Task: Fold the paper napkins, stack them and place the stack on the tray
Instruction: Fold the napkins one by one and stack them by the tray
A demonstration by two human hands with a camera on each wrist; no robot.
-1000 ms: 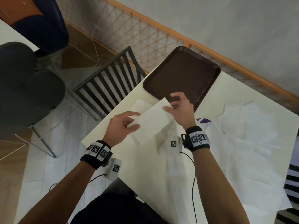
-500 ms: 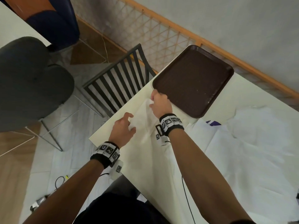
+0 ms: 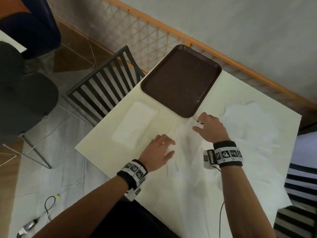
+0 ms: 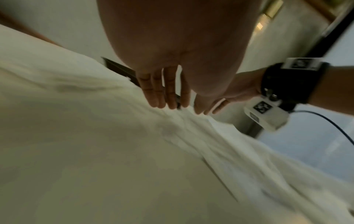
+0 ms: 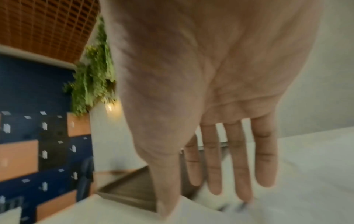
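We see a folded napkin (image 3: 135, 123) lying flat on the table (image 3: 96, 145), just left of the tray (image 3: 180, 79) and not touching it. The tray sits at the table's far edge, bare inside. Nearer to us than the tray, our left hand (image 3: 158, 151) rests palm down on a loose napkin (image 3: 181, 148) spread in front of us; the left wrist view shows its fingers (image 4: 159, 94) straight and close together, tips on the creased paper, holding nothing. Right of it, close to the tray's near corner, our right hand (image 3: 210, 128) reaches down to the same sheet with fingers extended and slightly spread. In the right wrist view the fingers (image 5: 239, 159) hang straight toward the paper, the thumb beside them; whether thumb and finger pinch the edge we cannot tell, as the tips are blurred. Right of the tray, more unfolded napkins (image 3: 253, 127) lie crumpled in a white heap across the table.
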